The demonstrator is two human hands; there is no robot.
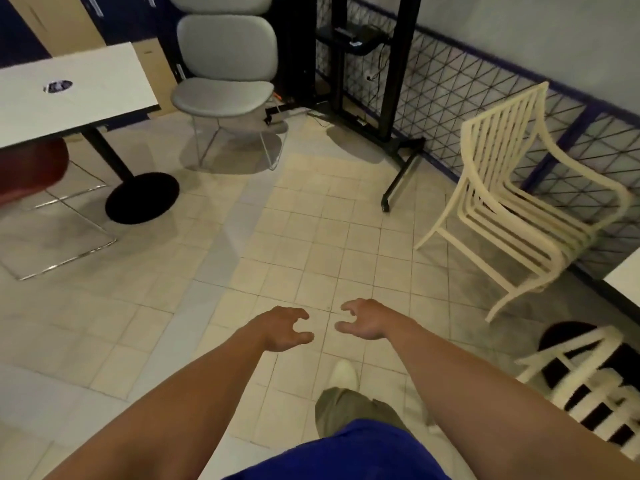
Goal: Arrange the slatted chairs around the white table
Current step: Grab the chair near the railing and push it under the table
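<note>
A cream slatted chair [512,188] stands at the right by the mesh wall, its seat turned toward the right. A second slatted chair [588,386] shows blurred at the lower right, near a white table's corner [627,282] and its black round base. Another white table [69,91] on a black pedestal stands at the upper left. My left hand [284,329] and my right hand [363,320] reach out over the tiled floor in the middle, fingers loosely curled, holding nothing. Both hands are well apart from either chair.
A grey padded chair [225,81] on a wire frame stands at the back centre. A black wheeled stand [391,98] with cables sits beside it. A dark red seat [27,171] is under the left table. My foot [343,374] is on the beige tiles.
</note>
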